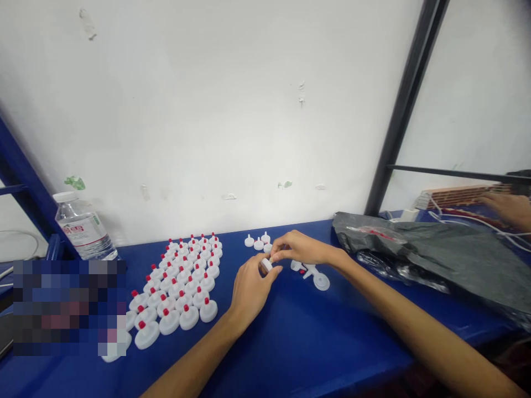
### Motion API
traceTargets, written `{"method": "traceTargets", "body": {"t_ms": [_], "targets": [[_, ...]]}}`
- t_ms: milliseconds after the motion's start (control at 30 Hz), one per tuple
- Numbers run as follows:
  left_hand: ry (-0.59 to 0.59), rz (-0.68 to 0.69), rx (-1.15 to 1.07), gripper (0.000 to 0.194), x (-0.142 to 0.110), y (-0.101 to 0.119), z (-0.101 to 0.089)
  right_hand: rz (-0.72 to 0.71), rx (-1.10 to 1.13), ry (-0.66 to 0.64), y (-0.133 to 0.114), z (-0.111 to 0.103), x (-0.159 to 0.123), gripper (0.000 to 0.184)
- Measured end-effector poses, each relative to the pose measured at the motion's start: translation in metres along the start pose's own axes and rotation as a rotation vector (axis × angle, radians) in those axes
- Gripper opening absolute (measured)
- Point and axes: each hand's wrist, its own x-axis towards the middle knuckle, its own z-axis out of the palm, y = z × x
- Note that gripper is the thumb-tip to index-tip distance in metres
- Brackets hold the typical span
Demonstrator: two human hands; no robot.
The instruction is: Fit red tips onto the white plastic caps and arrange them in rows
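Between the thumb and fingers of my left hand is a white nozzle cap, held on its side just above the blue table. My right hand is closed in a pinch at the nozzle end of this cap; its fingertips hide what they grip. Left of my hands stand rows of white nozzle caps with red tips, upright and close together. A few white nozzle caps without red tips stand behind my hands. Below my right wrist lie loose white caps, with a small red tip among them.
A clear water bottle stands at the back left near a blue frame post. At the right lies a dark grey plastic bag, with a black post behind it. Another person's hand shows at the far right. A white wall closes off the table's back edge.
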Motion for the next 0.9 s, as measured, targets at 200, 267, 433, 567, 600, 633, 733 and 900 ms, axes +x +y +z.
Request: {"method": "traceTargets", "body": {"t_ms": [200, 267, 433, 567, 600, 633, 733, 900], "targets": [[-0.014, -0.016, -0.037, 0.039, -0.001, 0.002, 0.004, 0.014, -0.102, 0.005, -0.004, -0.007, -0.003, 0.034], [-0.029, -0.042, 0.004, 0.053, -0.002, 0.001, 0.006, 0.033, -0.186, -0.005, -0.004, -0.01, -0.005, 0.033], [0.015, -0.082, 0.126, 0.058, -0.004, 0.003, 0.006, 0.128, -0.512, -0.013, -0.005, -0.01, -0.007, 0.027], [-0.017, 0.005, 0.148, 0.028, -0.006, 0.008, 0.003, 0.147, -0.673, -0.046, -0.01, -0.002, -0.005, 0.023], [-0.049, 0.035, 0.162, 0.023, -0.007, 0.009, 0.003, 0.138, -0.693, -0.049, -0.011, 0.0, -0.005, 0.021], [-0.087, 0.068, 0.177, 0.021, -0.008, 0.01, 0.003, 0.128, -0.707, -0.047, -0.012, 0.003, -0.004, 0.02], [-0.23, 0.209, 0.219, 0.02, -0.013, 0.012, 0.003, 0.107, -0.726, -0.04, -0.012, 0.009, -0.003, 0.02], [-0.38, 0.415, 0.328, 0.02, -0.018, 0.016, 0.006, 0.09, -0.718, -0.007, -0.014, 0.009, -0.005, 0.02]]}}
